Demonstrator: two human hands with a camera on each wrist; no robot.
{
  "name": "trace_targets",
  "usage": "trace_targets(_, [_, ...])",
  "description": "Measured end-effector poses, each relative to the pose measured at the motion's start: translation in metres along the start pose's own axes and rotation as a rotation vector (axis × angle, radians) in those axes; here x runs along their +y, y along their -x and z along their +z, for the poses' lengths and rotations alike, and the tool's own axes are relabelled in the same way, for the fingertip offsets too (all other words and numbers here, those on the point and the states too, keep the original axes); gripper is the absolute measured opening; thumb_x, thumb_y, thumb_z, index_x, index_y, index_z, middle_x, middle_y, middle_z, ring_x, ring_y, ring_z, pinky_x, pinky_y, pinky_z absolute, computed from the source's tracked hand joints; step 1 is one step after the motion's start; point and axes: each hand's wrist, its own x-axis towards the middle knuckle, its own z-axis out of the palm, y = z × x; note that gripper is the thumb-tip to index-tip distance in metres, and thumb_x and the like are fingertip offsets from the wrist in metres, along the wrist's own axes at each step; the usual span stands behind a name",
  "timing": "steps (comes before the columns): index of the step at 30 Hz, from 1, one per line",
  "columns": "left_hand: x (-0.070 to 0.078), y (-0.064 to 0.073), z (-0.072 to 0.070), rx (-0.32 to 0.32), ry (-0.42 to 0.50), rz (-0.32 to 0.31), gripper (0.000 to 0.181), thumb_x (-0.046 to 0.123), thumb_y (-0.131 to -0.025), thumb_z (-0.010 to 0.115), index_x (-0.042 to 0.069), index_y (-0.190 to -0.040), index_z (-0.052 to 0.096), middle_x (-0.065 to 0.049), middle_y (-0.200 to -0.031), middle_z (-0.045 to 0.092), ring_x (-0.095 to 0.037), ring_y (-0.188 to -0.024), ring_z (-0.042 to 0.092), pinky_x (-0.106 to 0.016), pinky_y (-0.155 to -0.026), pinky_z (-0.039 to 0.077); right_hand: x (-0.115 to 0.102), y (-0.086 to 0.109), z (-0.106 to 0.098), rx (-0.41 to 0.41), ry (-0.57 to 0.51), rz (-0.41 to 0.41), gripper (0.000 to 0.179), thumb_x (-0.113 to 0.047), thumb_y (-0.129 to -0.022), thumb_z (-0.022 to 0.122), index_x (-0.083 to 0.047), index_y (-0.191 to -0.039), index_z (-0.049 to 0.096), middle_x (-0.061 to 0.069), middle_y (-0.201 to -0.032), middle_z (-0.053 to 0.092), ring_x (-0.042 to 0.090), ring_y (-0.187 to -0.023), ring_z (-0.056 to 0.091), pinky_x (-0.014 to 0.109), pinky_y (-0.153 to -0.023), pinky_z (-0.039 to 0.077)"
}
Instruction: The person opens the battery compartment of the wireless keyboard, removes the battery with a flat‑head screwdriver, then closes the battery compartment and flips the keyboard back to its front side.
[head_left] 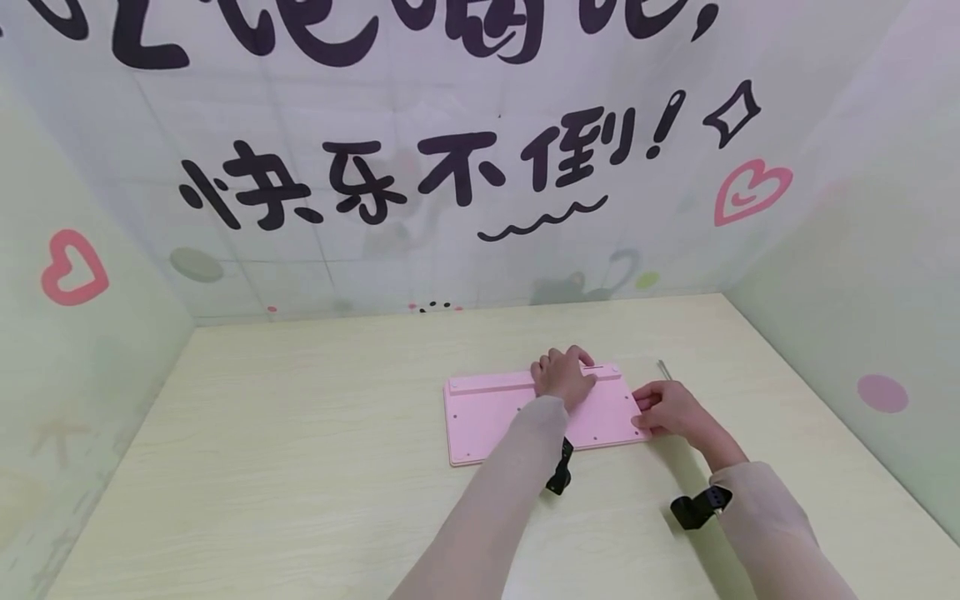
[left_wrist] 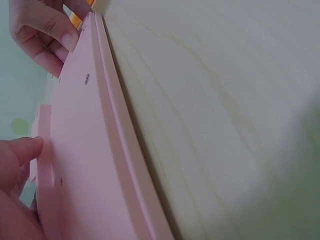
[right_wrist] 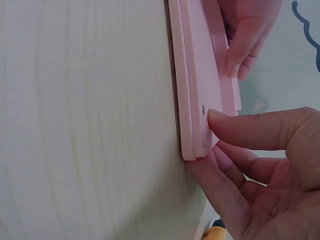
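Note:
A pink keyboard [head_left: 480, 425] lies underside up on the table, with small dark screw spots and a raised bar along its far edge. My left hand [head_left: 564, 379] grips that far edge right of the middle, thumb on the raised bar and fingers over the back. At the right end, my right hand [head_left: 675, 412] pinches the near corner. In the right wrist view the right thumb presses the underside beside a screw spot [right_wrist: 203, 109], and the other fingers are at the rim below. Parts of the left fingers are hidden behind the keyboard.
A thin metal shaft [head_left: 663, 369] shows just beyond my right hand. An orange handle-like piece [right_wrist: 215, 233] is partly visible in the right wrist view. The pale wood table [head_left: 262, 450] has printed walls at its back [head_left: 360, 275] and sides.

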Motion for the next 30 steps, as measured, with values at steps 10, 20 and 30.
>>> trace_targets(10, [-0.002, -0.003, 0.005, 0.013, -0.005, 0.007, 0.020, 0.040, -0.085, 0.063, 0.032, -0.102, 0.058, 0.003, -0.099, 0.051, -0.016, -0.089, 0.041, -0.035, -0.090, 0.029, 0.001, 0.000, 0.000, 0.001, 0.001, 0.001, 0.039, 0.001, -0.078, 0.068, 0.013, -0.111, 0.050, 0.014, -0.090, 0.055, 0.018, -0.070, 0.052, 0.028, -0.060, 0.052])
trace_targets(20, [-0.005, 0.000, 0.010, 0.127, 0.057, 0.046, 0.010, 0.034, -0.086, 0.063, 0.032, -0.095, 0.063, 0.004, -0.097, 0.053, -0.015, -0.085, 0.045, -0.034, -0.088, 0.031, 0.001, 0.000, 0.002, 0.012, -0.003, 0.000, 0.040, 0.001, -0.078, 0.068, 0.013, -0.112, 0.050, 0.015, -0.091, 0.055, 0.019, -0.071, 0.052, 0.028, -0.061, 0.052])
trace_targets(30, [-0.006, 0.002, 0.012, 0.212, 0.160, 0.078, 0.004, 0.027, -0.083, 0.068, 0.029, -0.087, 0.070, 0.013, -0.082, 0.053, -0.008, -0.081, 0.048, -0.035, -0.087, 0.032, 0.002, 0.000, 0.002, 0.018, -0.012, 0.014, 0.040, 0.001, -0.078, 0.068, 0.012, -0.113, 0.050, 0.015, -0.092, 0.055, 0.019, -0.071, 0.052, 0.028, -0.061, 0.052])
